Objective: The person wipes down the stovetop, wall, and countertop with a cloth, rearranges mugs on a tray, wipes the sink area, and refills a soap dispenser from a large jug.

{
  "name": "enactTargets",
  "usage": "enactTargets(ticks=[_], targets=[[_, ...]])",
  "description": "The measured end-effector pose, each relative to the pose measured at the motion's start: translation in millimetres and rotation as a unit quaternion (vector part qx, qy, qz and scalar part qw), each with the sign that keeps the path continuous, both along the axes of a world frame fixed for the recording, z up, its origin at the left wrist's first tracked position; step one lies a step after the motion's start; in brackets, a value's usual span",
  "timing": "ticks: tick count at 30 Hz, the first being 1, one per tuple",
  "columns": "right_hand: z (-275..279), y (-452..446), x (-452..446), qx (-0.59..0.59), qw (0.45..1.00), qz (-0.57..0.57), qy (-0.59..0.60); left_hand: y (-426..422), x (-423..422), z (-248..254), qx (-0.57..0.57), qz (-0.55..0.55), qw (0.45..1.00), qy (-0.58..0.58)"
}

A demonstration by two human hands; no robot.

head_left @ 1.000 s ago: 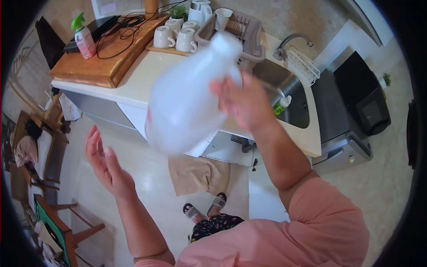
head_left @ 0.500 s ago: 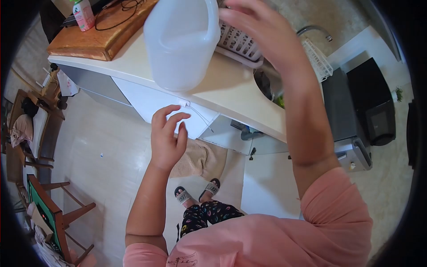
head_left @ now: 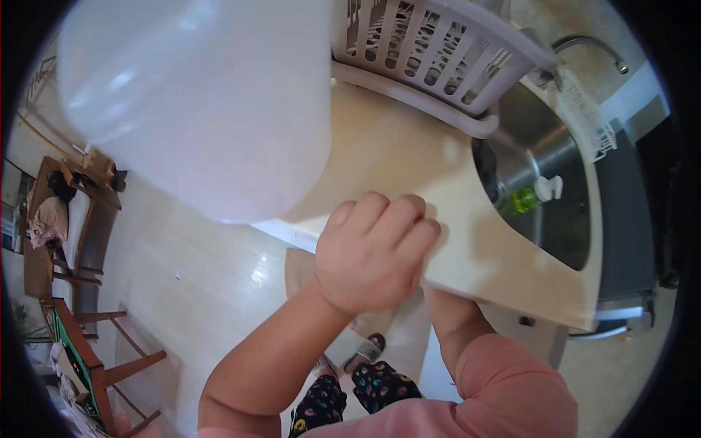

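My left hand (head_left: 377,252) is closed, its fingers curled, in front of the front edge of the cream counter (head_left: 398,160). Whatever is in its fingers, if anything, is hidden from this side. My right forearm (head_left: 451,314) reaches in below the counter edge, behind my left hand, and the right hand itself cannot be seen. A big whitish translucent plastic jug (head_left: 219,124) looms at the upper left, close to the camera; its top and handle are out of view.
A lilac slatted basket (head_left: 438,55) of utensils stands on the counter beside the steel sink (head_left: 558,175). In the sink is a bottle with green liquid (head_left: 523,200). A white rack (head_left: 588,117) and faucet (head_left: 595,42) lie behind. A wooden stool (head_left: 120,365) stands lower left.
My left hand has moved right and curled closed. My right hand has come down from near the basket and out of sight. The jug and basket appear much larger as the view has shifted closer.
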State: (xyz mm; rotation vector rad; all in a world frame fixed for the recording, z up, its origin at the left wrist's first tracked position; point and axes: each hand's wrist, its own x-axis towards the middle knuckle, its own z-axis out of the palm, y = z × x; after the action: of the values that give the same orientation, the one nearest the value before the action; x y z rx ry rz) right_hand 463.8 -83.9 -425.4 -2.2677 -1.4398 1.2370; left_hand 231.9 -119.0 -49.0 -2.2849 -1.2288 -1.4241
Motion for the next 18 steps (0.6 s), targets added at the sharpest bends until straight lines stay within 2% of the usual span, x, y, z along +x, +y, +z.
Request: enactTargets(ticks=[3,7,18], targets=[[-57,42,0,0.021,0.997,-0.048,-0.059,5,1,-5,0.010,-0.009,1.000,0.007],[-98,63,-2,0.012,0.994,-0.080,-0.072,7,2,-10,0.028,0.003,1.000,0.009],[-119,53,15,0.010,0.990,-0.137,-0.017,5,4,-11,0.017,0.022,1.000,0.006]])
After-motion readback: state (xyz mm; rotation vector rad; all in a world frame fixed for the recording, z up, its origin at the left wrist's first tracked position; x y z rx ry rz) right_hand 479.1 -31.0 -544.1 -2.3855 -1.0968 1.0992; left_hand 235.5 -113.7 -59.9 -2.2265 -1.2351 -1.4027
